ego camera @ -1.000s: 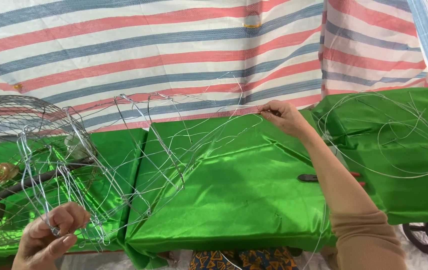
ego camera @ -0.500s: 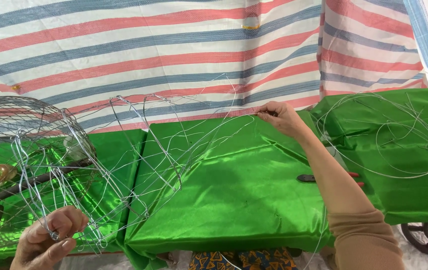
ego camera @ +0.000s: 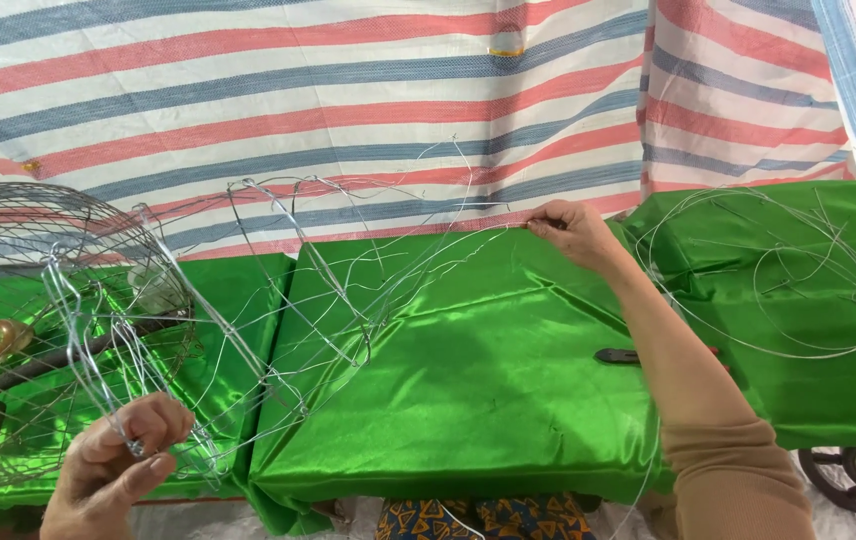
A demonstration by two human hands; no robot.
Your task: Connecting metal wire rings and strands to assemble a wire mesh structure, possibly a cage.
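A tarpaulin (ego camera: 348, 90) striped red, blue and white forms the far wall. Glossy green cloth (ego camera: 488, 380) covers the desk in creased sections. A round wire fan guard (ego camera: 8, 230) stands at left. Daylight enters at far right.

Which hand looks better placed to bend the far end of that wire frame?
Probably the right hand: it already pinches the far tip of the wire frame over the green cloth. The left hand grips the near end, low and close to the body.
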